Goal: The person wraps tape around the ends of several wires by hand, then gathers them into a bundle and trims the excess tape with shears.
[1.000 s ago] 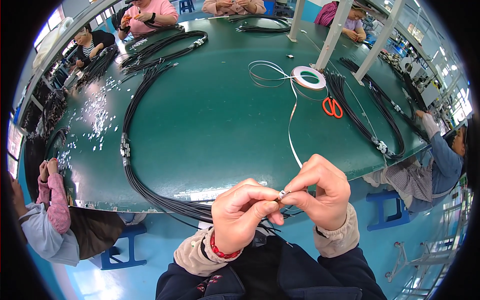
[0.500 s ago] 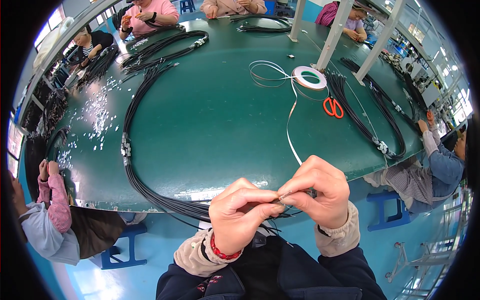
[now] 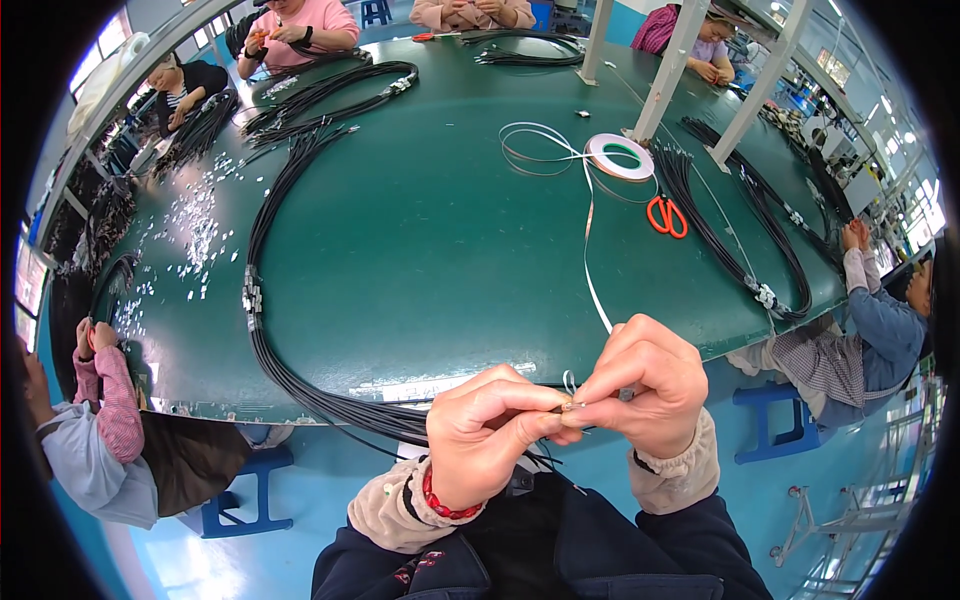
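Observation:
At the near table edge my left hand [image 3: 485,430] is closed in a pinch on the end of a black cable, most of it covered by the fingers. My right hand [image 3: 650,390] meets it fingertip to fingertip and pinches a thin white tape strip [image 3: 593,275]. A small loop of the strip stands up between the hands at the cable tip. The strip runs back over the table to a white tape roll [image 3: 600,160]. A thick bundle of black cables [image 3: 300,392] curves across the left side of the table toward my left hand.
Scissors with red-orange handles [image 3: 667,216] lie beside the roll. More black cable bundles [image 3: 700,225] rest at the right and far side. Small clear scraps [image 3: 195,215] litter the left. Pale posts [image 3: 668,75] rise from the table. Several people work around it; blue stools [image 3: 775,420] stand below.
Both hands have shifted slightly right. A small loop of tape now shows at the cable tip, and the strip has swung a little right. Red-handled scissors have appeared near the far person.

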The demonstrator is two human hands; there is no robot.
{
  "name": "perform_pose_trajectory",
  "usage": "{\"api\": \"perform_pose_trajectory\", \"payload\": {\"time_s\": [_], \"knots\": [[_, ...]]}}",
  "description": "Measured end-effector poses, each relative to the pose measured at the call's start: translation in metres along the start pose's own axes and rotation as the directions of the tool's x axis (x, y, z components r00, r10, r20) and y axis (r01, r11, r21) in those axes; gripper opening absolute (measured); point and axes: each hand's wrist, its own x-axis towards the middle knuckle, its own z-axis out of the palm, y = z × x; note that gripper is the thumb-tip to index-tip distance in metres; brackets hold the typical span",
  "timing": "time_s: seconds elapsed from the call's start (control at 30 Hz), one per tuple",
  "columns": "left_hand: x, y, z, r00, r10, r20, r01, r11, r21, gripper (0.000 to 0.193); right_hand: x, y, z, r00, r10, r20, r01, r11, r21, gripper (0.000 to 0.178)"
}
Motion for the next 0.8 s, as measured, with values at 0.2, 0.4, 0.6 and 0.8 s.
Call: {"api": "perform_pose_trajectory", "payload": {"time_s": [0.2, 0.4, 0.6, 0.8], "knots": [[0.003, 0.005, -0.004, 0.996, -0.002, 0.091, -0.004, 0.998, 0.067, 0.009, -0.001, -0.001, -0.004, 0.999, 0.032, 0.039, -0.034, 0.999, 0.034, 0.018], [0.005, 0.003, -0.008, 0.977, -0.089, 0.195, 0.106, 0.992, -0.075, 0.01, -0.003, 0.004, -0.007, 0.99, 0.055, 0.131, -0.078, 0.981, 0.175, 0.016], [0.01, 0.004, -0.011, 0.924, -0.213, 0.316, 0.305, 0.911, -0.277, 0.009, -0.004, 0.006, -0.002, 0.982, 0.12, 0.145, -0.16, 0.938, 0.308, 0.014], [0.01, 0.008, -0.011, 0.887, -0.321, 0.334, 0.425, 0.85, -0.312, 0.01, 0.003, -0.004, -0.007, 0.936, 0.29, 0.2, -0.348, 0.853, 0.39, 0.023]]}}
